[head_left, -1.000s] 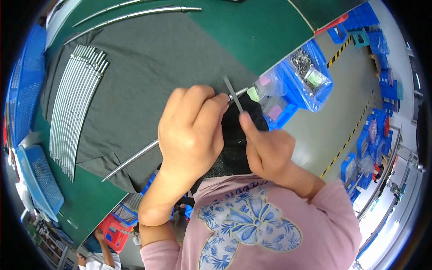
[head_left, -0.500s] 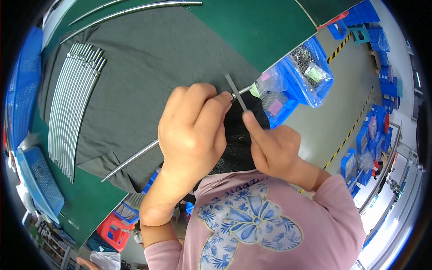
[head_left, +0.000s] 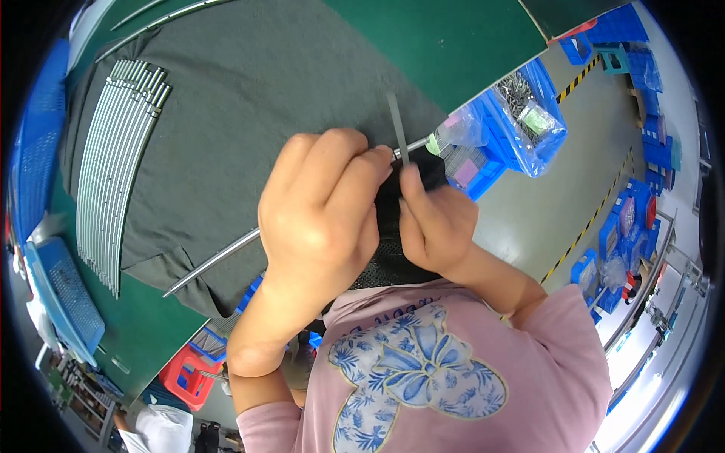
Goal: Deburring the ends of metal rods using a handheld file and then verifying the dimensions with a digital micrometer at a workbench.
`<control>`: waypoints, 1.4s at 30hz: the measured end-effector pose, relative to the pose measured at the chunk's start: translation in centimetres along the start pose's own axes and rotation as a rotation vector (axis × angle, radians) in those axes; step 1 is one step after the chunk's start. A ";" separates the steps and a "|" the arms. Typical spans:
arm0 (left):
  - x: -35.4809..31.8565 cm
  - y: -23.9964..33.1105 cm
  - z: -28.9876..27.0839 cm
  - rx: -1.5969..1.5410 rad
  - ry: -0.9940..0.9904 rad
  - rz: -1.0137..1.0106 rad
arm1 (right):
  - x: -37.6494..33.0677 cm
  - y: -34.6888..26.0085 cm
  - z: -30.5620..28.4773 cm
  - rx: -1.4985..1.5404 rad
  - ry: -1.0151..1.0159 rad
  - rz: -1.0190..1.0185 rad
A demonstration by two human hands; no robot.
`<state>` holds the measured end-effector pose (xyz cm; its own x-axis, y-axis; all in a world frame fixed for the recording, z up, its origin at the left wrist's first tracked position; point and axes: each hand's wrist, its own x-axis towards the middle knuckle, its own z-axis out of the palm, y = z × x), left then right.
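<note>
A green table (head_left: 453, 45) carries a grey cloth (head_left: 249, 113) with a row of metal rods (head_left: 113, 166) at its left. The left hand (head_left: 321, 219) fingers grip one rod (head_left: 215, 260) over the cloth's near edge; the right hand (head_left: 434, 226) fingers pinch a thin grey strip (head_left: 398, 124). Blue bins (head_left: 521, 113) stand right, over grey floor (head_left: 544, 204).

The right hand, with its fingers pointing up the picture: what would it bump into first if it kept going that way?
Probably the thin grey strip that the right hand already pinches, then the dark grey cloth on the green table. Depth is hard to judge here.
</note>
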<state>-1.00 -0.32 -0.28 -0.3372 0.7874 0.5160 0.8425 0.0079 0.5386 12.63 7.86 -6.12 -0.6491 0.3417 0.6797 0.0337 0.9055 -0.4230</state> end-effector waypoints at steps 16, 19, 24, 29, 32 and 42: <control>0.2 -0.3 0.1 0.004 0.015 0.038 | 0.2 0.9 -0.3 0.055 -0.085 -0.051; 0.1 -0.3 0.3 0.010 0.014 0.021 | -2.6 1.1 -1.2 0.056 -0.194 -0.004; 0.0 0.0 0.0 0.017 -0.012 0.023 | 0.7 1.0 0.4 0.065 -0.053 -0.067; 0.1 -0.1 0.2 0.010 -0.004 0.018 | 0.0 1.7 0.5 0.045 -0.017 -0.071; 0.3 -0.2 0.0 0.033 0.004 0.033 | 1.0 1.9 1.8 0.074 0.128 -0.125; 0.2 -0.5 0.1 0.020 0.021 0.052 | -0.6 1.3 -0.2 0.052 -0.109 -0.052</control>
<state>-1.47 -0.08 -0.52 -0.3012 0.7738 0.5572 0.8672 -0.0206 0.4975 13.25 8.87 -6.92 -0.7276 0.2631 0.6335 -0.0396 0.9059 -0.4217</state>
